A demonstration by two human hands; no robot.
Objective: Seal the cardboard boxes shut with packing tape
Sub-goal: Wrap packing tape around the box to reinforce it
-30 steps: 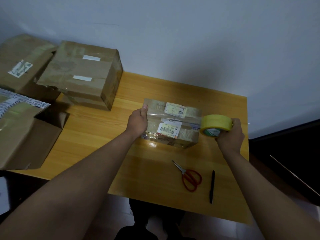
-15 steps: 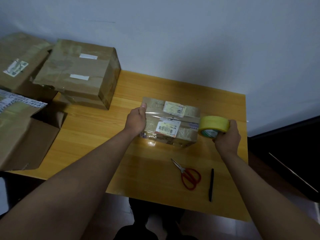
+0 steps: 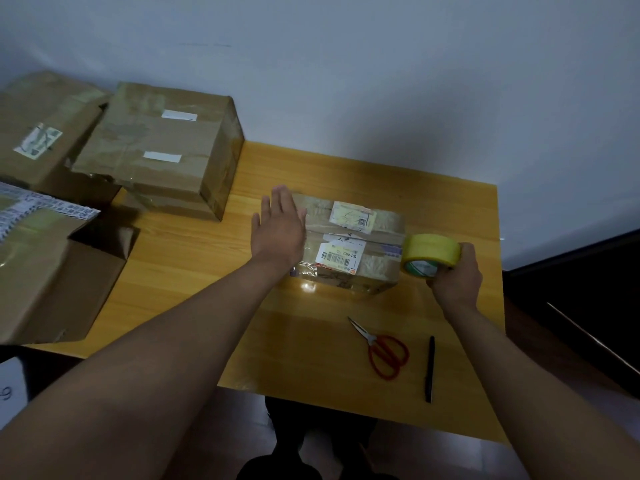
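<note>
A small cardboard box (image 3: 353, 244) with white shipping labels and shiny clear tape on top lies in the middle of the wooden table (image 3: 214, 275). My left hand (image 3: 278, 226) hovers flat with straight fingers over the box's left end. My right hand (image 3: 455, 278) grips a yellow roll of packing tape (image 3: 431, 254) against the box's right end.
Red-handled scissors (image 3: 382, 351) and a black pen (image 3: 430, 368) lie near the table's front edge. A larger taped box (image 3: 159, 147) stands at the back left, another box (image 3: 38, 133) behind it. An open carton (image 3: 52, 271) sits at the left edge.
My left hand has let go of the box's left end and opened flat above it. The tape roll in my right hand has stayed by the box's right end.
</note>
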